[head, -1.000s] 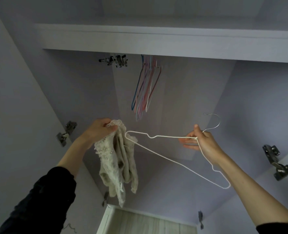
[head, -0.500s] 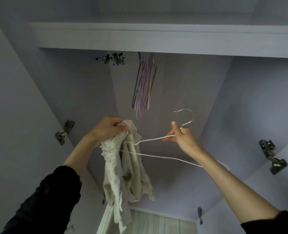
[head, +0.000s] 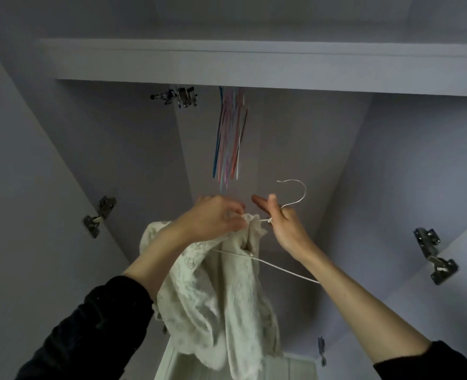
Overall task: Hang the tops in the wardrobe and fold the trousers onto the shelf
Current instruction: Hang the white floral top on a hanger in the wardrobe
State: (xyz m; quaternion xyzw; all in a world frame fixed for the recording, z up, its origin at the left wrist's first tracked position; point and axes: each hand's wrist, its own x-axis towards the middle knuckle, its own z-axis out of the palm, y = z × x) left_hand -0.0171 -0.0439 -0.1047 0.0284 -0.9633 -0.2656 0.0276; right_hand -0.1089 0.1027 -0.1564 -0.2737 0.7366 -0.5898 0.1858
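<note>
while the left hand (head: 213,216) bunches the neck of a cream lace top (head: 216,303) in its curled fingers, the right hand (head: 283,223) pinches the neck of a thin white wire hanger (head: 284,270) just below its hook, thumb up and forefinger stretched out toward the other hand. the two hands sit close together, near touching, in front of the open wardrobe. the hanger's silvery hook (head: 298,193) curls up and to the left above the right hand, free of any rail. one arm of the hanger runs into the gathered fabric at the top's neck; the lower bar crosses under the right wrist and passes in front of the cloth, and its far end is hidden by the right forearm. the top hangs down loose between the two forearms, its scalloped lace hem low in the view. both forearms are bare with dark sleeves (head: 89,330) pushed back.

above the hands, a bunch of thin coloured hangers (head: 229,135), blue, red, pink and white, hangs down from under the pale wardrobe shelf (head: 254,67); the rail itself is hidden by the shelf edge. metal door hinges (head: 99,215) show on the left side panel, another (head: 432,253) on the right, and one (head: 180,96) just under the shelf.
</note>
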